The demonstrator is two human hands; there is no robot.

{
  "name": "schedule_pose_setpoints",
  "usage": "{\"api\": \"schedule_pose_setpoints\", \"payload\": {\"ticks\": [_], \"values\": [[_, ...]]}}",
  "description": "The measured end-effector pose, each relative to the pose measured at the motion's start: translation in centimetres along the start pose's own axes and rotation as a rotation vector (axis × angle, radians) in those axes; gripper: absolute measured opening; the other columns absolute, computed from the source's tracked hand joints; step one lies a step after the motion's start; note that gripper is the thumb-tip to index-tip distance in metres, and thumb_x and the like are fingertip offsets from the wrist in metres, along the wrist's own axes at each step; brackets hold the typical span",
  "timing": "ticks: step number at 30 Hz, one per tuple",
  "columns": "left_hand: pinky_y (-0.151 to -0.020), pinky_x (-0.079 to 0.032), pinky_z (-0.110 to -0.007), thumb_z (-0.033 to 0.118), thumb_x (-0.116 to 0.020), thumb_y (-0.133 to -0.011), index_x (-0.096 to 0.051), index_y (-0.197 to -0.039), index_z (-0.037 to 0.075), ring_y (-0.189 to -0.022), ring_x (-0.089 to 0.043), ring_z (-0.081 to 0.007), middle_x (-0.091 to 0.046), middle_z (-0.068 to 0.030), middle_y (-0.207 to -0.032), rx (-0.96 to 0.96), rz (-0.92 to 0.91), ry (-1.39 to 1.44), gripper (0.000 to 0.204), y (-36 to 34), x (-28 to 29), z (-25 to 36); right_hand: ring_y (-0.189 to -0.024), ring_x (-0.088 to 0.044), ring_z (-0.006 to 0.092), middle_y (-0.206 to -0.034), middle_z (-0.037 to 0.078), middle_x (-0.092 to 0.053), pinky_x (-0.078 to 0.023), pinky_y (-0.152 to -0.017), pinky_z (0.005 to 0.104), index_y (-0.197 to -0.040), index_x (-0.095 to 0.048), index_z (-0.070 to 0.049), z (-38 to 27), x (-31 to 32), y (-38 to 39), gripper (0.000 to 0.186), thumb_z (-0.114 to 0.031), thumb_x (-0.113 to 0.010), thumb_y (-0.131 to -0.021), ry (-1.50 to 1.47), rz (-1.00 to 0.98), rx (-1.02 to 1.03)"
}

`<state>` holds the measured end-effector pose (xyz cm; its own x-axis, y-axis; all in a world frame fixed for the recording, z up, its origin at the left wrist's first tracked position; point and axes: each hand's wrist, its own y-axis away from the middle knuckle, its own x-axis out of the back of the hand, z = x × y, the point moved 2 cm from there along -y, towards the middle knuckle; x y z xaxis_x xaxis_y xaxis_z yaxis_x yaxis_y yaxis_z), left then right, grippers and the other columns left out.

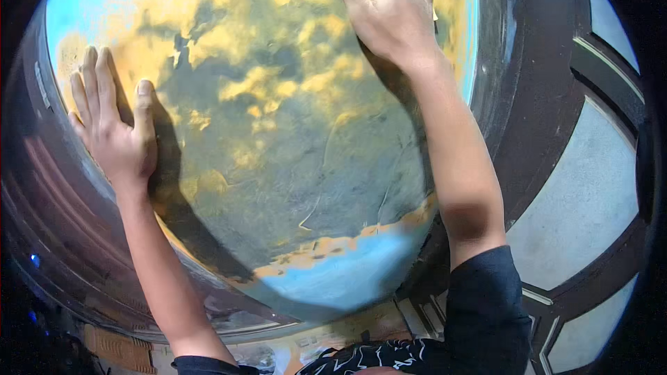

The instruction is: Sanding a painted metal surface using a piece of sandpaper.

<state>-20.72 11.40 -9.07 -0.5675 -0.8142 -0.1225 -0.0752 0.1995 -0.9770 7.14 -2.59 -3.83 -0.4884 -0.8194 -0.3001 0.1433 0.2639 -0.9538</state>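
Observation:
A large picture-like panel point(278, 118) fills the middle, mottled yellow and grey-green, with a ragged tan lower edge and light blue beyond it. My left hand point(114, 121) lies at the panel's left side, fingers stretched up and thumb apart, holding nothing. Farther up on the right, my right hand point(392, 17) is spread over the yellow part, palm toward the surface. Its fingertips run partly out of view at the top. Whether each palm presses fully on the surface I cannot tell. Both arms cast dark shadows across the panel.
A dark brown, glossy frame point(497, 55) borders the panel. To the right stands dark woodwork with pale grey-blue insets point(580, 187). At the lower left is a brown ridged piece point(121, 351), and my dark patterned shirt point(375, 357) shows at the bottom.

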Motion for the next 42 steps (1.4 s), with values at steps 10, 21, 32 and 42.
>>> {"api": "schedule_pose_setpoints", "payload": {"ticks": [10, 21, 32, 42], "values": [[-0.112, -0.013, -0.058, 0.051, -0.050, -0.090, -0.040, -0.144, 0.024, -0.143, -0.023, -0.0284, -0.034, 0.0003, -0.152, -0.024, -0.008, -0.030, 0.061, -0.2, 0.6, 0.2, -0.145, -0.011, 0.0352, -0.157, 0.017, -0.014, -0.005, -0.117, 0.0469, -0.151, -0.013, -0.006, 5.4, -0.2, 1.0, 0.086, -0.069, -0.019, -0.092, -0.466, -0.469, -0.149], [-0.114, -0.012, -0.054, 0.048, -0.050, -0.091, -0.039, -0.144, 0.023, -0.143, -0.022, -0.0284, -0.034, -0.0005, -0.152, -0.018, 0.009, -0.028, 0.060, 0.2, 0.3, 0.1, -0.144, -0.014, 0.0371, -0.155, 0.019, -0.018, -0.008, -0.117, 0.0475, -0.149, -0.019, -0.003, 9.2, -1.6, 1.1, 0.086, -0.068, -0.019, -0.093, -0.417, -0.387, -0.137], [-0.114, -0.012, -0.054, 0.050, -0.053, -0.089, -0.041, -0.144, 0.021, -0.143, -0.025, -0.0281, -0.035, -0.0026, -0.151, -0.033, -0.021, -0.010, 0.063, 0.3, 0.6, -0.6, -0.144, -0.013, 0.0360, -0.155, 0.020, -0.018, -0.007, -0.117, 0.0472, -0.150, -0.018, -0.005, 7.7, 1.1, 2.4, 0.089, -0.071, -0.022, -0.091, -0.450, -0.431, -0.211], [-0.114, -0.015, -0.051, 0.055, -0.055, -0.087, -0.042, -0.143, 0.020, -0.143, -0.024, -0.0293, -0.035, -0.0029, -0.152, -0.059, -0.025, -0.027, 0.067, 0.5, 0.9, -0.9, -0.144, -0.009, 0.0388, -0.156, 0.021, -0.013, -0.008, -0.116, 0.0489, -0.150, -0.015, -0.004, 7.0, -1.7, 0.4, 0.088, -0.068, -0.027, -0.092, -0.413, -0.405, -0.078]]}}
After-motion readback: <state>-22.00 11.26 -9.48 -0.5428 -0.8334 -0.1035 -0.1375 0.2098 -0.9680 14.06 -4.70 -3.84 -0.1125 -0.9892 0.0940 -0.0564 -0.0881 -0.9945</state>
